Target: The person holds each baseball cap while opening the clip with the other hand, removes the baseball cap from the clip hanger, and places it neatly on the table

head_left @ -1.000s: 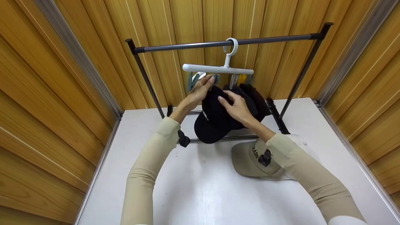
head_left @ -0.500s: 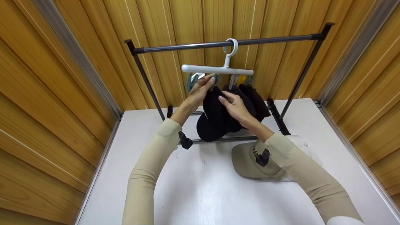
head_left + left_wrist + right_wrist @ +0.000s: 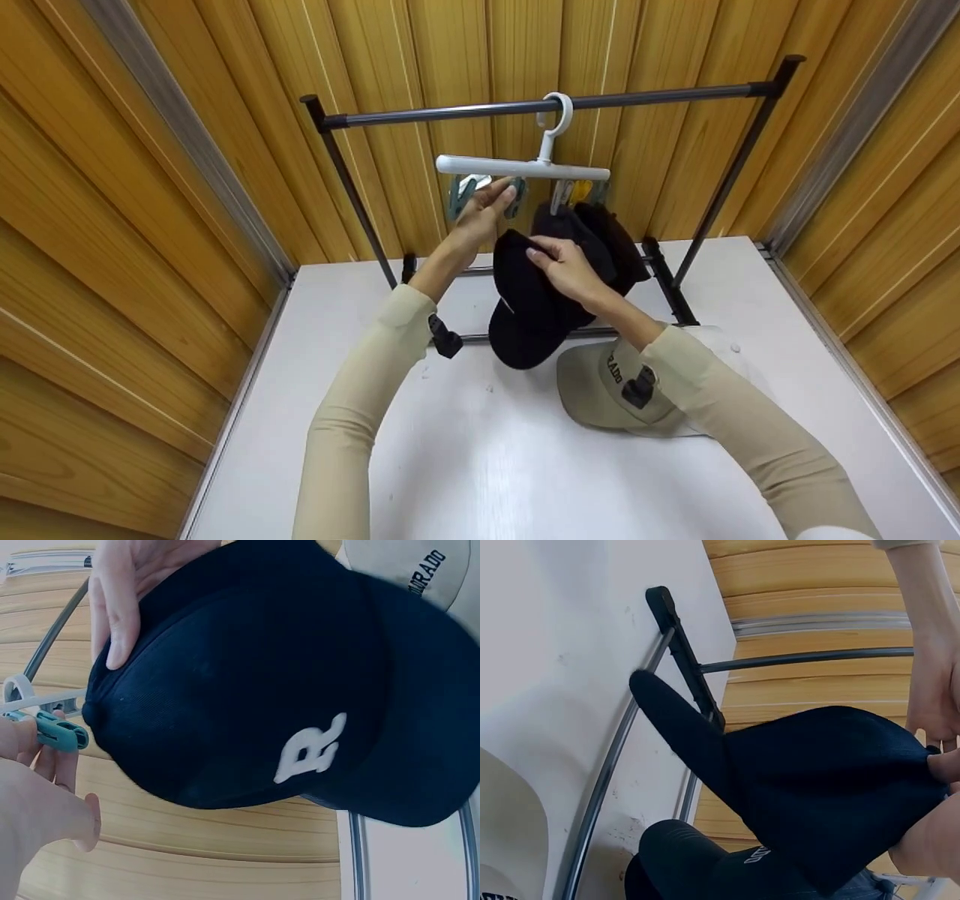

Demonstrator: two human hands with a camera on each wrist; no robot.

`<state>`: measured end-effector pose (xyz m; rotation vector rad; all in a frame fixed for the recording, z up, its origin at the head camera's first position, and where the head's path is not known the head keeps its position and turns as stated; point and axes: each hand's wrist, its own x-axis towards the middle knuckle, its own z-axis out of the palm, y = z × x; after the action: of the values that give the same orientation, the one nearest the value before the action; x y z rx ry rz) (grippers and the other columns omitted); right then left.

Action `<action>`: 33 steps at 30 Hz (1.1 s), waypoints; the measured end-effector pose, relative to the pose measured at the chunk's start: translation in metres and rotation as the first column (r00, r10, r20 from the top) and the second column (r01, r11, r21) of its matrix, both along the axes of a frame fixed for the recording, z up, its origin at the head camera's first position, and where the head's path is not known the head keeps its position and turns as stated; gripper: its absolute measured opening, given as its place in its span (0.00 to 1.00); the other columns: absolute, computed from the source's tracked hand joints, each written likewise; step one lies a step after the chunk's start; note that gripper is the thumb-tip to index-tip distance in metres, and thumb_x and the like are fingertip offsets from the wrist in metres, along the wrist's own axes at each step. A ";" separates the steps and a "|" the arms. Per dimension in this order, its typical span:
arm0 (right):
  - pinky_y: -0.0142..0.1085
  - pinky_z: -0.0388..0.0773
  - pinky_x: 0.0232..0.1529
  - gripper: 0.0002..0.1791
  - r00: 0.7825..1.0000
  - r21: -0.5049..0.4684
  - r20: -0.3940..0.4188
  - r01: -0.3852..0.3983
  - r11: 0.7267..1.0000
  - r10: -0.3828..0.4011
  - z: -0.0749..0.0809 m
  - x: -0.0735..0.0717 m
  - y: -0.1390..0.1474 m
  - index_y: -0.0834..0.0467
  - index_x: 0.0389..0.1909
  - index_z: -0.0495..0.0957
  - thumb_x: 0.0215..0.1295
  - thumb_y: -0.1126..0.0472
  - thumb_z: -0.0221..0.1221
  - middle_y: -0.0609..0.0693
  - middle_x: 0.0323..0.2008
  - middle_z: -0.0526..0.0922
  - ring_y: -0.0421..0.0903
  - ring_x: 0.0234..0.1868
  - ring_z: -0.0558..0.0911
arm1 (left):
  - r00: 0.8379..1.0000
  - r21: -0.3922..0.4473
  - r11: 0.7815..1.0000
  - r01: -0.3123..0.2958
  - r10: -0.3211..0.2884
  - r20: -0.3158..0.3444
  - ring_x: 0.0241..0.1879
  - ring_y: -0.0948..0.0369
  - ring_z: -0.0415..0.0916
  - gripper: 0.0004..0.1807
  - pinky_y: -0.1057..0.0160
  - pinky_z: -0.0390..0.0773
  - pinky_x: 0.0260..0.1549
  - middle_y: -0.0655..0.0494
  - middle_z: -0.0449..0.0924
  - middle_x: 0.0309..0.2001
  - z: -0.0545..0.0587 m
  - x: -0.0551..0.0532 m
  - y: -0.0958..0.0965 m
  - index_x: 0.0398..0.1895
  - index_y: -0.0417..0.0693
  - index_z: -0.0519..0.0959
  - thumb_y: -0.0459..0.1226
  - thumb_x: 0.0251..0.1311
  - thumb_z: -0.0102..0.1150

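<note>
My right hand (image 3: pixel 574 274) pinches the edge of a dark baseball cap (image 3: pixel 521 300) by its crown, below the hanger. A white letter R shows on this cap (image 3: pixel 225 682) in the left wrist view. My left hand (image 3: pixel 474 225) holds a green clip (image 3: pixel 64 733) under the left half of the white hanger (image 3: pixel 495 164). The cap's top is close to that clip but apart from it. In the right wrist view the cap (image 3: pixel 817 772) hangs with its brim pointing toward the white surface.
More dark caps (image 3: pixel 611 247) hang from clips at the hanger's right side. The hanger hooks over a dark rack bar (image 3: pixel 660 95). A beige and white cap (image 3: pixel 600 382) lies on the white surface (image 3: pixel 450 465). Wooden panel walls (image 3: pixel 135 225) enclose the space.
The dark cap has come away from the green clip and moved down and slightly right with my right hand. My left hand has stayed at the clip.
</note>
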<state>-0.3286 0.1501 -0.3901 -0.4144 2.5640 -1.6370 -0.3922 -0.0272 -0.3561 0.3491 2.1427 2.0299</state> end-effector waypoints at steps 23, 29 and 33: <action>0.29 0.85 0.43 0.23 0.916 -0.340 0.397 0.087 0.936 0.059 0.011 0.032 0.029 0.69 0.70 0.69 0.78 0.65 0.50 0.41 0.38 0.88 0.37 0.37 0.88 | 0.998 -0.037 0.998 0.057 -0.058 -0.029 0.74 0.50 0.66 0.28 0.53 0.66 0.74 0.41 0.70 0.72 -0.023 0.004 -0.027 0.77 0.39 0.61 0.41 0.80 0.46; 0.30 0.85 0.44 0.24 0.914 -0.317 0.403 0.089 0.944 0.049 0.011 0.039 0.037 0.66 0.71 0.69 0.78 0.64 0.50 0.42 0.42 0.87 0.38 0.39 0.88 | 0.996 -0.166 0.986 0.032 -0.045 -0.077 0.75 0.50 0.64 0.29 0.52 0.64 0.75 0.42 0.67 0.74 -0.039 0.008 -0.052 0.77 0.42 0.61 0.43 0.79 0.48; 0.29 0.85 0.43 0.24 0.915 -0.303 0.403 0.101 0.947 0.031 0.007 0.041 0.041 0.67 0.70 0.69 0.78 0.65 0.50 0.41 0.41 0.87 0.37 0.38 0.88 | 0.978 -0.358 0.931 -0.066 -0.011 -0.208 0.76 0.45 0.62 0.31 0.46 0.61 0.76 0.38 0.66 0.75 -0.058 0.016 -0.076 0.77 0.39 0.61 0.43 0.77 0.51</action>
<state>-0.2874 0.1909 -0.3834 -0.0316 2.0254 -1.9188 -0.3767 -0.1037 -0.4142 0.4947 2.5998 1.6169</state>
